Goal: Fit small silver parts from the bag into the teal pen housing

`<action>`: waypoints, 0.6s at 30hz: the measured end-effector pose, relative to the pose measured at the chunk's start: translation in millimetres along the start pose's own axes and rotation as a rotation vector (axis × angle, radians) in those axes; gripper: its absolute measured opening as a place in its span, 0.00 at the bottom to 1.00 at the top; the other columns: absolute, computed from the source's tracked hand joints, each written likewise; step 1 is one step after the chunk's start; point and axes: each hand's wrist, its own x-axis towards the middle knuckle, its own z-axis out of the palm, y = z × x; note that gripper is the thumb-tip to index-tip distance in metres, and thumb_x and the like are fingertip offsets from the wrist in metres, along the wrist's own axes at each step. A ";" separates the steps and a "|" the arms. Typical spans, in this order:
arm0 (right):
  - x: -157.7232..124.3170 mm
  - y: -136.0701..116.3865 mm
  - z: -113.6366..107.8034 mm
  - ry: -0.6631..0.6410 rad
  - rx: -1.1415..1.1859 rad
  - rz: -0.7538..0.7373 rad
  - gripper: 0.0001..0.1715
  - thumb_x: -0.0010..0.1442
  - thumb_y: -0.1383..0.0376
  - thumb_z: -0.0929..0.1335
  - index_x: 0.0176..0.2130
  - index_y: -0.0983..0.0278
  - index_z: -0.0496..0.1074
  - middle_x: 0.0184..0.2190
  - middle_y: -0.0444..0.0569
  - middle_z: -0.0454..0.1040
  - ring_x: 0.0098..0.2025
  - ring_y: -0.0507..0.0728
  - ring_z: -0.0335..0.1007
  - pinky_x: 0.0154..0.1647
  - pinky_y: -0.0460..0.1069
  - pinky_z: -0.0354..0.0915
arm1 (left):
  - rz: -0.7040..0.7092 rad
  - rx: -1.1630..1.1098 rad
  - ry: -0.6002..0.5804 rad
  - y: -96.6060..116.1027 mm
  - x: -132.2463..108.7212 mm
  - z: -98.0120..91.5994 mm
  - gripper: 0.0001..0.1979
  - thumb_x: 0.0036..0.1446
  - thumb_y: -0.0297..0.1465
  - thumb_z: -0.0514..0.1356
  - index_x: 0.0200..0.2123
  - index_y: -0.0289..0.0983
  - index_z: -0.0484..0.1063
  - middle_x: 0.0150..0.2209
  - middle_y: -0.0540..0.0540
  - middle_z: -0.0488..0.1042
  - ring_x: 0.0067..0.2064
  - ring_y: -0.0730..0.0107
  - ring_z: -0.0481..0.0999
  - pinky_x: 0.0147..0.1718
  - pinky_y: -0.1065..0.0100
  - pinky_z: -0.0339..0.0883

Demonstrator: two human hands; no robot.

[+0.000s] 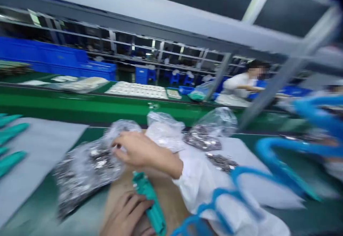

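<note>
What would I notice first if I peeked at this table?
Probably the shiny clear bags of little metal parts in the middle of the green table, with the right hand reaching across into one. Just below, the left hand holds a teal plastic piece. On the right, blurry bright blue curved cords swoop close to the camera.

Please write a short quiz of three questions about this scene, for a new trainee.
1. True or false: the right hand reaches into a clear bag of small metal parts.
2. What colour is the part that the left hand holds?
3. Where do the other teal parts lie? A) on the grey sheet at the left B) in a blue bin

Key: 1 true; 2 teal; 3 A
</note>
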 end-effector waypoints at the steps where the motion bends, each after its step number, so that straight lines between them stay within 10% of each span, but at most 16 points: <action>1: 23.3 -2.7 4.0 -0.030 -0.008 -0.009 0.17 0.68 0.59 0.63 0.52 0.60 0.75 0.49 0.48 0.78 0.52 0.56 0.72 0.49 0.46 0.63 | 0.001 -0.015 -0.009 8.1 0.3 -3.3 0.19 0.59 0.44 0.65 0.52 0.46 0.74 0.45 0.46 0.80 0.47 0.59 0.77 0.49 0.65 0.72; 7: 105.0 -23.6 36.5 -0.101 -0.062 -0.051 0.11 0.61 0.67 0.66 0.38 0.65 0.80 0.37 0.55 0.81 0.40 0.61 0.77 0.37 0.49 0.64 | -0.036 0.029 -0.062 6.4 -3.2 15.0 0.14 0.66 0.39 0.59 0.54 0.48 0.71 0.45 0.52 0.79 0.48 0.66 0.74 0.48 0.69 0.66; 18: 56.0 -17.0 41.9 -0.239 -0.154 -0.096 0.09 0.62 0.65 0.67 0.34 0.62 0.79 0.33 0.50 0.80 0.38 0.60 0.77 0.32 0.48 0.62 | -0.017 -0.010 0.003 6.2 -4.1 24.4 0.12 0.69 0.40 0.56 0.53 0.47 0.71 0.44 0.53 0.79 0.47 0.65 0.71 0.45 0.67 0.63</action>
